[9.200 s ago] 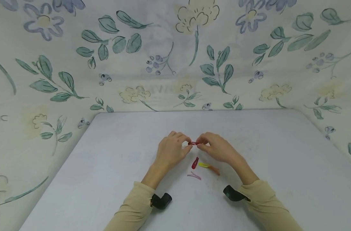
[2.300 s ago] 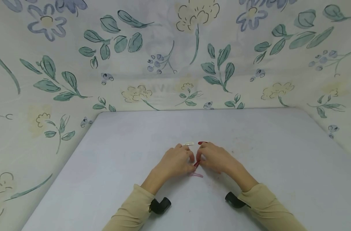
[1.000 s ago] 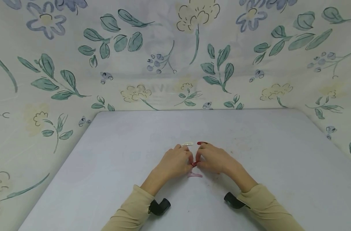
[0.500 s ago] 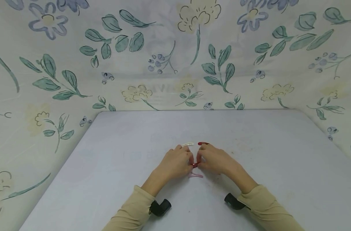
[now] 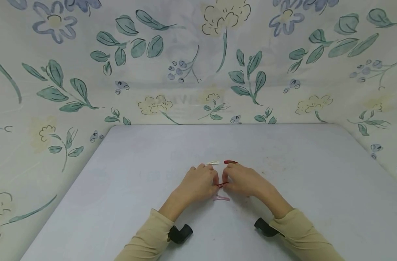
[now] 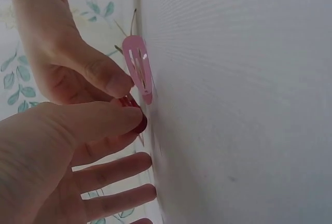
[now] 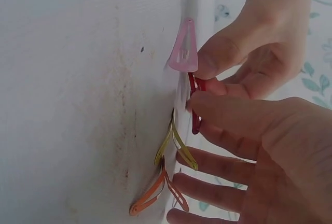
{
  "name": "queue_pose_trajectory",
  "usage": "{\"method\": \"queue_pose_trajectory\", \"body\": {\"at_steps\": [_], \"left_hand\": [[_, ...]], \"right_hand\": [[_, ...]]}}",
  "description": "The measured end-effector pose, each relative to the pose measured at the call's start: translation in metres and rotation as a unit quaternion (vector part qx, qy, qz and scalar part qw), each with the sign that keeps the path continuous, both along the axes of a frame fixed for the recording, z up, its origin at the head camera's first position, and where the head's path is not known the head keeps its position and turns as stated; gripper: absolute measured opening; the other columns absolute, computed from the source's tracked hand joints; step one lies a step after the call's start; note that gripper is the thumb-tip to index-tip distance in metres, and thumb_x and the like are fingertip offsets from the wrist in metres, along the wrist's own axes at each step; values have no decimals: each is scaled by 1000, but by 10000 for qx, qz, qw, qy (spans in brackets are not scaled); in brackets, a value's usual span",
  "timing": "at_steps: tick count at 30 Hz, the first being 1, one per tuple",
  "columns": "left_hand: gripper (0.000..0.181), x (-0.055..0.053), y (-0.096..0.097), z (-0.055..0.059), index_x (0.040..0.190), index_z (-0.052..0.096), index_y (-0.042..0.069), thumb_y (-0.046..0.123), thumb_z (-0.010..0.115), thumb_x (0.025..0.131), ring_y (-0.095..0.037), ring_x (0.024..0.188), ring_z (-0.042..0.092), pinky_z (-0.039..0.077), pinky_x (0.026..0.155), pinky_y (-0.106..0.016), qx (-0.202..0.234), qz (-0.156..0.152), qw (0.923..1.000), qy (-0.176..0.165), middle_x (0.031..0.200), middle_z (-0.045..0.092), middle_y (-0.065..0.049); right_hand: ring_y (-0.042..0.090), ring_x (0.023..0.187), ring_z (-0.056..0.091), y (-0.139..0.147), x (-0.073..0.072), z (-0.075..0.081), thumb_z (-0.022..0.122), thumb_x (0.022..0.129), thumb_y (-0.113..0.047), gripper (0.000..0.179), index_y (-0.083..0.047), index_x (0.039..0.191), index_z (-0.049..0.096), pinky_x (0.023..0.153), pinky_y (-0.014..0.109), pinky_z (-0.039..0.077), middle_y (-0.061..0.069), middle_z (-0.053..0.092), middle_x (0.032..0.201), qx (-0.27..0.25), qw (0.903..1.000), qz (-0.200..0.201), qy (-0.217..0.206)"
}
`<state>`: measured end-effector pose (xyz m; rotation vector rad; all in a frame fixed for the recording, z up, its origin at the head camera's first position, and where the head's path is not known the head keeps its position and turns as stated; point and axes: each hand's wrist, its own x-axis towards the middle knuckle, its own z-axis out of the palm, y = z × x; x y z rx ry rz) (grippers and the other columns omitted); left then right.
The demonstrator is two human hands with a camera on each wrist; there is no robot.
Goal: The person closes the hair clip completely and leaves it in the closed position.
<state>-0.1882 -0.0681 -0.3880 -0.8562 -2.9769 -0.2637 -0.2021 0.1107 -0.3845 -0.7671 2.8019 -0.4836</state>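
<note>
Both hands hold one dark red snap hair clip [image 5: 222, 185] low over the table. My left hand [image 5: 198, 182] pinches its left end between thumb and fingers, and my right hand [image 5: 245, 180] pinches the right end. In the wrist views much of the red clip [image 7: 195, 124] is covered by fingertips. A pink hair clip [image 6: 136, 63] lies on the table just nearer to me, its arms spread. Under the right hand, a yellow hair clip [image 7: 178, 143] and an orange hair clip [image 7: 153, 190] show in the right wrist view, both sprung apart; the head view hides them.
Beyond the fingers a white hair clip [image 5: 213, 162] and another red hair clip [image 5: 230, 162] lie side by side. The white table [image 5: 146, 152] meets a flower-patterned cloth [image 5: 185, 105] at the back and sides. Black wrist cameras [image 5: 180, 233] hang below the sleeves.
The first red clip, held by both hands at the start, now lies by the white clip. Both hands came nearer, took the second red clip and turned it from slanting to nearly crosswise.
</note>
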Motion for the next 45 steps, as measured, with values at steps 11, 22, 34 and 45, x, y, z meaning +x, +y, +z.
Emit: {"method": "queue_pose_trajectory", "body": {"at_steps": [11,22,34,45], "left_hand": [[6,-4,-4,6,86,68,20,24,70,90,-24,100,60,47,84,-48,500,297,9982,157,98,66,1],[8,-4,-3,10,88,66,19,25,69,93,-24,106,61,48,89,-50,755,429,9955,378,109,69,1],[9,-5,-6,12,92,65,18,27,68,93,-24,102,62,48,84,-47,845,637,9919,709,107,70,0],[14,-5,-5,10,86,63,19,31,69,92,-21,89,63,49,77,-42,823,685,9832,1478,91,69,2]], "right_hand": [[14,78,59,0,-2,5,71,91,-22,11,-16,97,65,64,30,50,2,64,105,-267,9988,-283,-285],[19,96,61,4,-3,5,67,94,-22,9,-17,102,66,85,39,53,2,64,112,-395,9984,-118,392],[18,87,60,2,-3,6,70,93,-25,12,-16,99,67,71,33,53,2,66,109,-459,9919,-313,1139],[13,76,56,0,-1,8,70,91,-23,10,-14,95,66,60,26,48,1,67,98,-547,9842,-432,1626]]}}
